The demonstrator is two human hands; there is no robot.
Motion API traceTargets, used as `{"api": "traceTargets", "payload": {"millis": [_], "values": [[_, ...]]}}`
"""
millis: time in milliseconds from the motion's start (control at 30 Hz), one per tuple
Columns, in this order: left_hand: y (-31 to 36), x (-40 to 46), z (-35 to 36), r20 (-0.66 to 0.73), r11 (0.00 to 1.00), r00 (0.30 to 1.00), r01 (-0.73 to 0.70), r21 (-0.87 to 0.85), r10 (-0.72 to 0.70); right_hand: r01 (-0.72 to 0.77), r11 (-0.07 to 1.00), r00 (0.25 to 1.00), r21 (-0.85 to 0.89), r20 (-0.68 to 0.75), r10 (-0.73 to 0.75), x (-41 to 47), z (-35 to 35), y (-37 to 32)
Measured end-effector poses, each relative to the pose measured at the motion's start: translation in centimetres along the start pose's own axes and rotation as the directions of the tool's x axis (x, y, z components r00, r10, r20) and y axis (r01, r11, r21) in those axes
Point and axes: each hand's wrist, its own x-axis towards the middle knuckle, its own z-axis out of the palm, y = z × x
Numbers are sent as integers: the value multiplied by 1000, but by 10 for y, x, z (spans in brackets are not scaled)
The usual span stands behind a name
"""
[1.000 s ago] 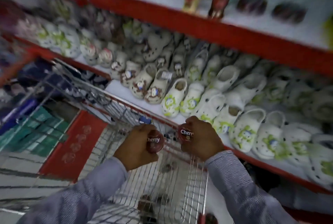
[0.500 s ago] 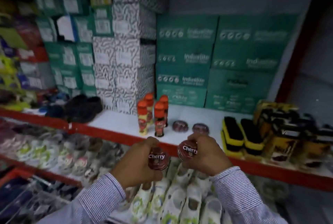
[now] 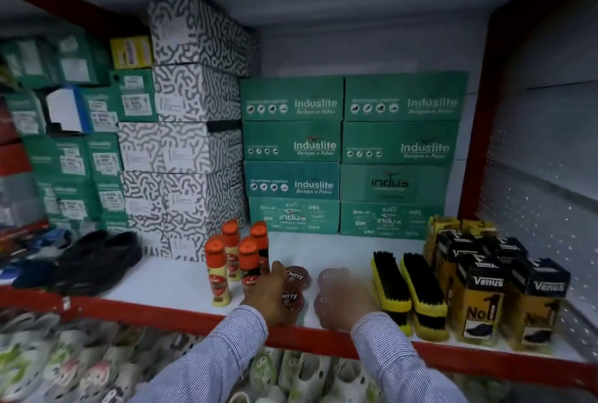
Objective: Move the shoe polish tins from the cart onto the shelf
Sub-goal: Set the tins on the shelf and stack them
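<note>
Two dark red round shoe polish tins marked "Cherry" lie flat on the white shelf (image 3: 181, 282), one at the back left (image 3: 299, 275) and one at the back right (image 3: 330, 274). My left hand (image 3: 268, 297) grips a third tin (image 3: 293, 299) at the shelf surface, just in front of the back-left one. Blurred by motion, my right hand (image 3: 348, 300) covers a fourth tin (image 3: 321, 305) near the red front edge; only the tin's left rim shows. The cart is out of view.
Several orange-capped polish bottles (image 3: 239, 260) stand just left of my left hand. Two yellow shoe brushes (image 3: 407, 289) and black-yellow Venus boxes (image 3: 482, 292) are to the right. Green Induslite boxes (image 3: 349, 156) fill the back. Black shoes (image 3: 97, 257) sit left.
The view swung up from the cart to the shelf. Both hands carried their tins forward from in front of the red edge down onto the shelf surface.
</note>
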Motion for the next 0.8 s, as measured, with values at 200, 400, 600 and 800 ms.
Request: {"api": "traceTargets", "payload": {"millis": [200, 400, 600, 800], "values": [[-2, 12, 11, 60, 998, 997, 43, -53, -40, -22, 999, 999, -24, 23, 22, 12, 7, 4], [-2, 13, 10, 102, 1000, 994, -28, -1, 27, -24, 999, 997, -26, 66, 26, 18, 7, 7], [11, 29, 2, 20, 993, 993, -113, -38, 114, 70, 992, 997, -106, 35, -66, 32, -13, 8], [17, 55, 10, -86, 996, 994, -67, -56, 62, 69, 998, 995, -10, -70, -69, 49, -11, 6]]}}
